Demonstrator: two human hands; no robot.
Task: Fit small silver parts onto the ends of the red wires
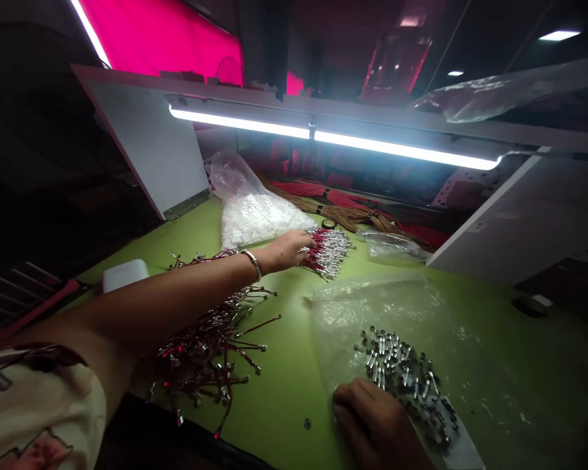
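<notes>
My left hand reaches far across the table, its fingers curled over the near end of a stack of short red wires with silvery metal ends. A bracelet circles that wrist. Under and beside my left forearm lies a loose, tangled heap of dark red wires with metal terminals. My right hand is closed at the near left edge of a flat clear plastic bag; what its fingers hold is hidden. Just beyond it, small shiny metal clips are scattered on the bag.
A clear bag of white plastic pieces stands at the back. Behind it run bundles of brown wires, with a black tape ring in front. A small clear bag, a white box and a low lamp tube border the work area.
</notes>
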